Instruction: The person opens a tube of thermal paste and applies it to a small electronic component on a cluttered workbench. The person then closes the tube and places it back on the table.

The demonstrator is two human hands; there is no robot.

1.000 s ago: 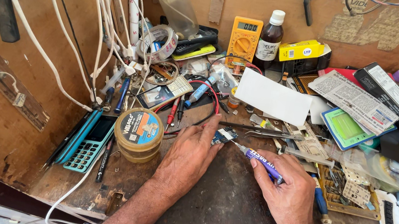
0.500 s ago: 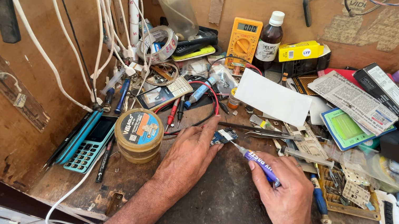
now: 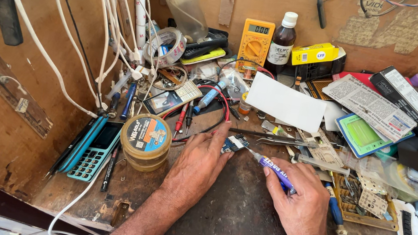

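The workbench (image 3: 237, 222), dark and scarred, carries everything; its right end runs out of the picture, and clutter covers its back edge. At that back edge stand a yellow multimeter (image 3: 255, 42) and, just beside it, a brown bottle (image 3: 282, 38) with a white cap. A white card (image 3: 285, 103) lies in front of them. Toward the left edge a blue handset (image 3: 97, 148) lies slantwise, and next to it a round tin (image 3: 145, 141) with a printed lid.

The left hand (image 3: 196, 168) comes in from the near edge, palm down and fingers stretched forward, the fingertips pressing a small circuit board (image 3: 233, 142) flat at the middle of the workbench. The right hand (image 3: 302, 208) also enters from the near edge, curled narrow around a purple-handled tool (image 3: 274, 170) held like a pen, shaft slanting up-left with its tip on or just at the board.

Most of the board is hidden under the left fingers, so its parts cannot be made out. Tweezers (image 3: 265, 136) lie just behind it.
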